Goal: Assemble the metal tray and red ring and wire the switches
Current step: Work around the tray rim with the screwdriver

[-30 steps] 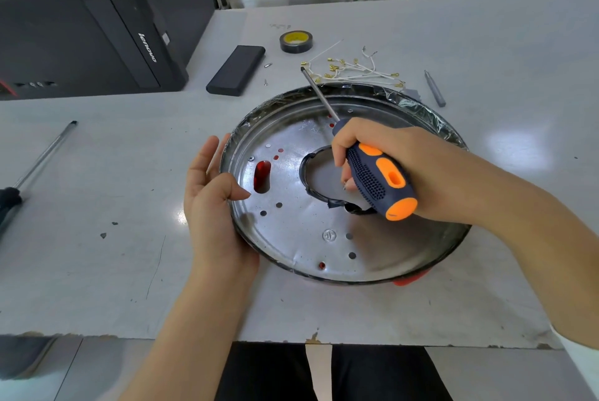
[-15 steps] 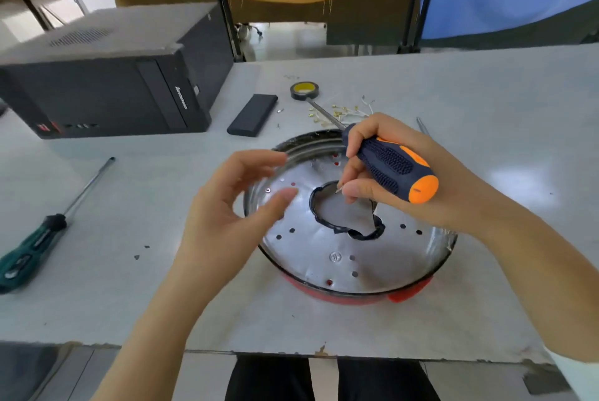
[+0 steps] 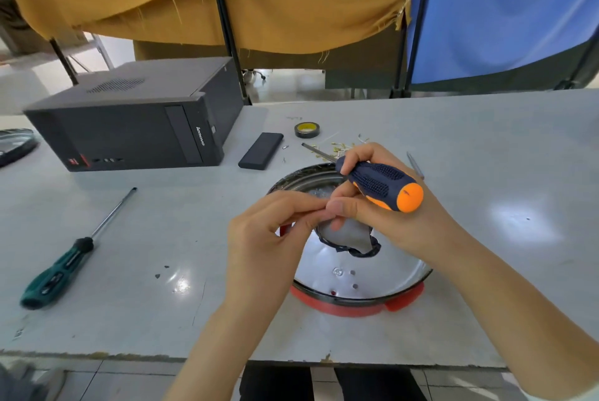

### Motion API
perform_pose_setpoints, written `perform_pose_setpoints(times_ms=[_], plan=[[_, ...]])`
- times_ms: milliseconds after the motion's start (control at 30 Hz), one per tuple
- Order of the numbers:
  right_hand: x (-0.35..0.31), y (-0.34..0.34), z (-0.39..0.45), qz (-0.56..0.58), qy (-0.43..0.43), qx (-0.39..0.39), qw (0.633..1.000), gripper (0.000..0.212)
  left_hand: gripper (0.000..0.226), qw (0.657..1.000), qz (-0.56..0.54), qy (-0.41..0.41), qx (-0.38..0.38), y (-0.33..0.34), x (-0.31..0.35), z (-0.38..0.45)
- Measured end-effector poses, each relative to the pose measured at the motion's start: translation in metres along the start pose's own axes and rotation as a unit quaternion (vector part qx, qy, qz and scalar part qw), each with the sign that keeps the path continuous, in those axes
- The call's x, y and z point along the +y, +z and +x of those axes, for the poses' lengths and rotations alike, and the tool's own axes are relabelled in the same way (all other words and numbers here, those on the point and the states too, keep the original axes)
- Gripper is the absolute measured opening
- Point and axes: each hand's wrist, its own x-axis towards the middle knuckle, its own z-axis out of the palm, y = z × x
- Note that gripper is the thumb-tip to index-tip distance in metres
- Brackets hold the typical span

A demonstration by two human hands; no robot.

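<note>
The right hand (image 3: 389,206) grips a screwdriver (image 3: 379,182); the left hand (image 3: 269,238) has curled fingertips meeting it, pinching something too small to tell. Beneath both, the metal tray (image 3: 372,274) sits on the red ring (image 3: 353,308) on the counter (image 3: 162,238).

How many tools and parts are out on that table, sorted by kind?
Screwdrivers: 2, an orange and navy one held in the right hand and a green one lying on the table.
Tape rolls: 1.
Metal trays: 1.
Red rings: 1, under the tray.
Computer cases: 1.
Flat black boxes: 1.
Total: 7, leaving out the small loose terminals, too tiny to count.
</note>
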Motion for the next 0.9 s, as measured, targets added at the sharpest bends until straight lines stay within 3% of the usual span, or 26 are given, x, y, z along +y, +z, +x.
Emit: perform_pose_setpoints(times_ms=[200,333,533,700,900], plan=[[-0.011,-0.004,-0.002,-0.030,-0.044,0.085,0.995,0.025,0.036,0.985,-0.083,-0.150,0.022,-0.010,-0.021,0.007],[-0.014,-0.010,-0.007,-0.026,-0.064,0.151,0.986,0.024,0.036,0.983,-0.053,-0.177,0.013,-0.024,-0.041,0.016],[-0.014,-0.005,-0.012,0.066,-0.087,0.246,0.963,0.047,0.039,0.981,-0.023,-0.194,0.007,-0.033,-0.060,0.022],[-0.016,-0.001,-0.014,0.118,-0.067,0.247,0.959,0.035,0.033,0.980,-0.010,-0.200,0.004,-0.033,-0.068,0.021],[-0.014,-0.001,-0.013,0.088,-0.062,0.231,0.967,0.028,0.031,0.980,-0.016,-0.197,0.009,-0.030,-0.074,0.019]])
